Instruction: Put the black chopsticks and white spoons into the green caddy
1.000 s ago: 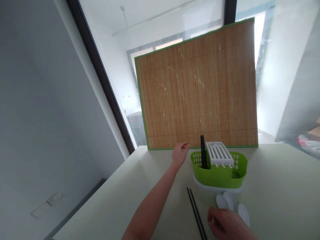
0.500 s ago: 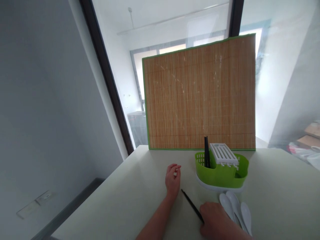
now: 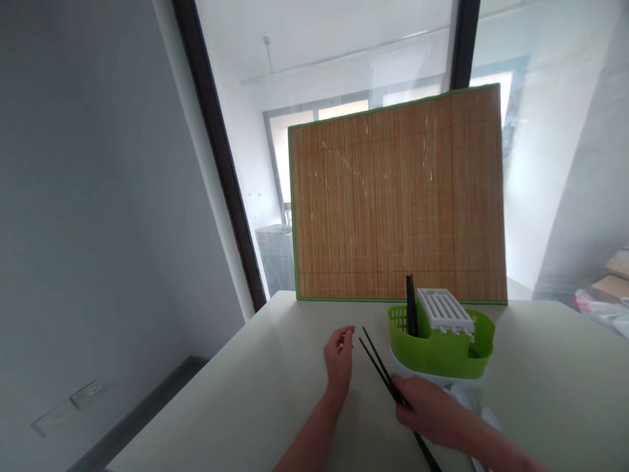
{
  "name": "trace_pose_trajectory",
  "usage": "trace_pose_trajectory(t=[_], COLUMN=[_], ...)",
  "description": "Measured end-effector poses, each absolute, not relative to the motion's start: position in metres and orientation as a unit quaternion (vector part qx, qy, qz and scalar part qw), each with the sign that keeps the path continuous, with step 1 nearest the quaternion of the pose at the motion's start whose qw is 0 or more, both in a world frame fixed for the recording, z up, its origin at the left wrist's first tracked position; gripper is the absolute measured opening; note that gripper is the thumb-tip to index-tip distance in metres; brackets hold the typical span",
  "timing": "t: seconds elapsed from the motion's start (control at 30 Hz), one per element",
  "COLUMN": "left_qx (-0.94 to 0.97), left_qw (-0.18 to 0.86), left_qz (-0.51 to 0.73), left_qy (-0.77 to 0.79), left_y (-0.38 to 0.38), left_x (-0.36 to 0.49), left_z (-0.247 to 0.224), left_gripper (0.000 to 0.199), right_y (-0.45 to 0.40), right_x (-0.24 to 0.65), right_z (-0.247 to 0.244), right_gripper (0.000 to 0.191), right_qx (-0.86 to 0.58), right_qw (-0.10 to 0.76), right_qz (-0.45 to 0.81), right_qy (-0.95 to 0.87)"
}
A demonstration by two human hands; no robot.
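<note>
Within the right hand [image 3: 420,401], two black chopsticks [image 3: 388,385], slightly splayed.

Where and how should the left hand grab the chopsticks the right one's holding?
Probably by the far, free ends of the black chopsticks, coming from the left. The right hand grips them nearer the camera, and those ends stick out past it, close to the left hand. They splay apart, so best close across both.

A pale table [image 3: 236,400] bears a white-based green caddy [image 3: 437,355] and white spoons [image 3: 463,396].
</note>
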State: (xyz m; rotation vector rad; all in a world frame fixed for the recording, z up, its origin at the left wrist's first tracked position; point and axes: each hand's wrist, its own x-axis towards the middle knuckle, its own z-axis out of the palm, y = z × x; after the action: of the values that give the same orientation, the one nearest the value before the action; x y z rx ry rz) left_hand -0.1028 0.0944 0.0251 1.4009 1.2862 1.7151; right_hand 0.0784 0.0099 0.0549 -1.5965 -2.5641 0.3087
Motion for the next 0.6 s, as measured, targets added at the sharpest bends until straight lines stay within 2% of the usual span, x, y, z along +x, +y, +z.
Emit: trace_pose_trajectory(t=[0.17, 0.27, 0.47, 0.6], left_qx=[0.571, 0.616, 0.638, 0.641], left_qw=[0.424, 0.479, 0.489, 0.508], left_qz=[0.601, 0.549, 0.506, 0.487], left_qy=[0.365, 0.299, 0.313, 0.307], left_y=[0.057, 0.038, 0.035, 0.036], left_x=[-0.084, -0.070, -0.056, -0.056], left_z=[0.059, 0.072, 0.082, 0.087], left_gripper=[0.036, 0.040, 0.026, 0.025], right_y=[0.008, 0.007, 0.009, 0.004], right_x=[0.096, 0.100, 0.106, 0.109], right_z=[0.069, 0.060, 0.046, 0.051], right_gripper=[0.016, 0.017, 0.017, 0.022], right_qx=[-0.458, -0.430, -0.428, -0.414], right_qw=[0.189, 0.234, 0.249, 0.240], right_qz=[0.149, 0.168, 0.162, 0.163], right_qy=[-0.856, -0.856, -0.853, -0.863])
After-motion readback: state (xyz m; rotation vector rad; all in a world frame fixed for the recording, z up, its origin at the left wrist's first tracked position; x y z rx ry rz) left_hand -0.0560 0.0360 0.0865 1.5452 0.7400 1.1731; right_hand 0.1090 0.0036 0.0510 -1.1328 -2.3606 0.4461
